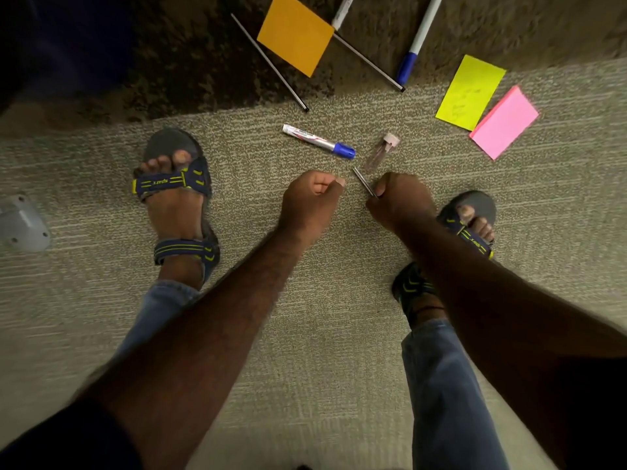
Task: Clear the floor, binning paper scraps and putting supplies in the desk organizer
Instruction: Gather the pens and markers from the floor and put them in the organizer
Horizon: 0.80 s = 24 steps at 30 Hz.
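Head view: thin dark metallic stick [363, 185], short and straight, lay tilted low over carpet [305, 317], lower end pinched in curled right hand [397, 201]. Left hand [310, 201] just beside, fingers curled in, seemingly holding nothing. Small clear tube [381, 152] with pink cap near stick's tip. Blue-capped marker [319, 141] beyond. Yellow note [470, 91], pink pad [504, 122], orange note [295, 33] farther out.

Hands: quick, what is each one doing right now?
Left hand: closed; whether it holds anything cannot be told.
Right hand: closed on a thin stick.
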{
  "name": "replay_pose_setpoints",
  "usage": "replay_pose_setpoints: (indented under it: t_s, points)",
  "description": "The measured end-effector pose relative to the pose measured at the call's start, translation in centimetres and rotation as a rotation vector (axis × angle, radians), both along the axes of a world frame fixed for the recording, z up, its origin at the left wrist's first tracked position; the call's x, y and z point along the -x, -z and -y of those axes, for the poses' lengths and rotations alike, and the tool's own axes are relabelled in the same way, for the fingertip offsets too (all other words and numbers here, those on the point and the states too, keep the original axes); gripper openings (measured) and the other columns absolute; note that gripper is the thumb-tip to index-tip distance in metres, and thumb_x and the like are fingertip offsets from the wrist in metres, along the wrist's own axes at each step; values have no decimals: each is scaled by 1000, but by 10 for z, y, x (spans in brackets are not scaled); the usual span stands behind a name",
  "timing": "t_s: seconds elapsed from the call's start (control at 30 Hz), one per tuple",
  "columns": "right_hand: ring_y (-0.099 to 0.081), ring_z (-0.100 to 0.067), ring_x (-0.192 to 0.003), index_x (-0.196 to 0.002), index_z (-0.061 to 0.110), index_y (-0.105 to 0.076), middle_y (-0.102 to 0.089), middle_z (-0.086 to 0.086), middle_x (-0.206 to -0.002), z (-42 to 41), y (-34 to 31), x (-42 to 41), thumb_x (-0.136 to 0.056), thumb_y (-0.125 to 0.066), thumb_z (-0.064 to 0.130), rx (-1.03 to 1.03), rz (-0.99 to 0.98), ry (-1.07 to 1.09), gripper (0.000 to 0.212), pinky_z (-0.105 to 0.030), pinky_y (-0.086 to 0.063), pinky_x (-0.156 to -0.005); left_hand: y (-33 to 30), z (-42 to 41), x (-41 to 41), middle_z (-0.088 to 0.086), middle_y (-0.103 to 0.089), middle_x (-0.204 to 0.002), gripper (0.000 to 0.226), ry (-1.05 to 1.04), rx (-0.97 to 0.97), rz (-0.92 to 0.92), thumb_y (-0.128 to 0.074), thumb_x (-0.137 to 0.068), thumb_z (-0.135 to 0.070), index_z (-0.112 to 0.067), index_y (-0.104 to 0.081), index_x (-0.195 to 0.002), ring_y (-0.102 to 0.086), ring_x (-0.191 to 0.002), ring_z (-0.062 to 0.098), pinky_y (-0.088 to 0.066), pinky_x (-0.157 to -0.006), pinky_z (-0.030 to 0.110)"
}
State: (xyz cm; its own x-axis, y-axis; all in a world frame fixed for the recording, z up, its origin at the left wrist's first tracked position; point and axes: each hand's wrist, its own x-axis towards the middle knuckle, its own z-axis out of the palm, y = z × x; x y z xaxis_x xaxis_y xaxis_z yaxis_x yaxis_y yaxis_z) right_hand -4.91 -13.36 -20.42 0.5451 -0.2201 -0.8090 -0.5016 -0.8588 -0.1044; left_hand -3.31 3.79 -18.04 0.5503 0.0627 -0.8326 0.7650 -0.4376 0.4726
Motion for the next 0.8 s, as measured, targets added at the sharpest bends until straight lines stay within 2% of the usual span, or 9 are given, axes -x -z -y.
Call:
replay_pose_setpoints:
  t_s: [0.13, 0.2, 0.27, 0.33, 0.43, 0.5, 0.6, 0.7, 0.8]
  points:
    - [-68, -24, -78, -85, 21, -68, -68, -1, -80, -13, -11, -16, -81, -75, 35, -109, 13, -2, 16, -27, -48, -62, -2, -5, -7, -2, -76, -94, 45, -32, -24, -65, -67, -93, -56, -14, -72, -109, -72, -85, 10, -47, -59, 15]
    - [-69, -19, -77, -84, 21, -68, -71, 0, -81, -26, -18, -29, -83, -79, 35, -186, 19, -5, 18, -29, -55, -68, -4, -8, -12, 4, -77, -98, 59, -46, -6, -109, -61, -91, -67, -12, -72, -110, -72, -86, 14, -52, -61, 23]
    - [-69, -14, -73, -81, 19, -67, -71, 2, -79, -41, -25, -44, -85, -80, 31, -286, 52, 25, 18, -30, -58, -72, -6, -13, -17, 7, -77, -101, 61, -67, 18, -125, -54, -93, -70, -14, -71, -110, -74, -90, 22, -64, -74, 38]
    - [-68, -11, -72, -81, 18, -67, -71, 3, -79, -57, -32, -59, -85, -80, 26, -359, 98, 29, 16, -30, -59, -72, -7, -18, -22, 9, -77, -104, 52, -152, 86, -121, -48, -101, -62, -16, -70, -110, -75, -98, 29, -64, -85, 46]
    - [-73, -14, -79, -87, 14, -72, -75, 2, -85, -79, -36, -81, -84, -79, 18, -431, 128, 2, 9, -36, -64, -79, -8, -29, -32, 8, -78, -109, 42, -397, 172, -114, -44, -108, -46, -13, -69, -116, -76, -101, 21, -64, -79, 33]
    - [-73, -13, -79, -88, 12, -74, -76, 2, -85, -90, -36, -93, -85, -79, 17, -462, 155, 1, 8, -37, -64, -81, -3, -37, -41, 10, -77, -110, 40, -451, 127, -72, -44, -109, -42, -12, -69, -114, -76, -103, 24, -65, -85, 40]
    - [-75, -14, -79, -90, 11, -77, -77, 2, -85, -100, -32, -109, -87, -80, 20, -488, 215, 35, 11, -33, -64, -79, 4, -49, -56, 13, -77, -101, 41, -530, 74, 1, -41, -111, -35, -6, -69, -112, -77, -90, 30, -64, -84, 45]
    - [-73, -14, -82, -97, 14, -76, -76, 3, -90, -103, -20, -124, -90, -78, 23, -377, 311, 51, 12, -34, -63, -80, 9, -60, -66, 19, -77, -102, 41, -614, 99, 11, -39, -112, -31, 1, -65, -118, -76, -81, 28, -61, -74, 38]
    - [-68, -11, -84, -105, 18, -76, -77, 2, -97, -104, -2, -136, -89, -78, 31, -188, 400, 50, 21, -22, -52, -75, 12, -67, -74, 29, -73, -109, 41, -663, 131, 16, -40, -113, -29, 5, -62, -119, -72, -84, 35, -58, -67, 35]
